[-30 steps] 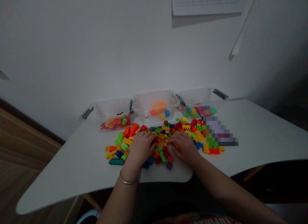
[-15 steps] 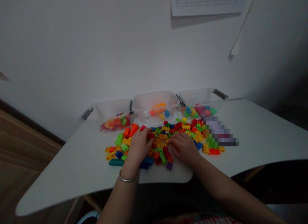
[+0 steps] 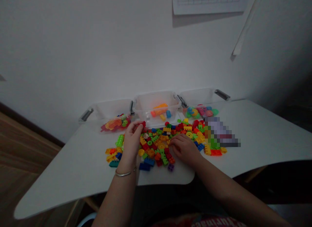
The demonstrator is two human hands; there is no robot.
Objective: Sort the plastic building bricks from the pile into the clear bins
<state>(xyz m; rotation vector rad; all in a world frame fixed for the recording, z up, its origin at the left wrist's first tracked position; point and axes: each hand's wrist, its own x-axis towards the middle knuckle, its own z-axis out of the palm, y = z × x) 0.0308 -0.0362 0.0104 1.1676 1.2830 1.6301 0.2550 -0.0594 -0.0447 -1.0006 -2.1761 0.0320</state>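
A small red block [image 3: 143,124] is pinched between the thumb and fingers of my left hand [image 3: 133,137], at the far left part of a spread-out pile of toy building blocks [image 3: 156,152]. My right hand [image 3: 184,148] rests on the right half of the pile, its fingers curled in beside yellow and orange blocks. Whatever those fingers hold, if anything, is hidden beneath them. A purple block [image 3: 171,167] and a dark blue block [image 3: 144,166] lie at the near edge of the pile.
Behind the pile stand three clear bins: the left bin [image 3: 109,106] with red and orange pieces, the middle bin [image 3: 156,98] with a few blocks, the right bin [image 3: 200,95] with round colourful pieces. A blurred-out flat item [image 3: 221,132] lies right on the white table [image 3: 263,136].
My left hand has moved up and left off the middle of the pile, with a red block now between its fingers. The right hand has hardly moved.
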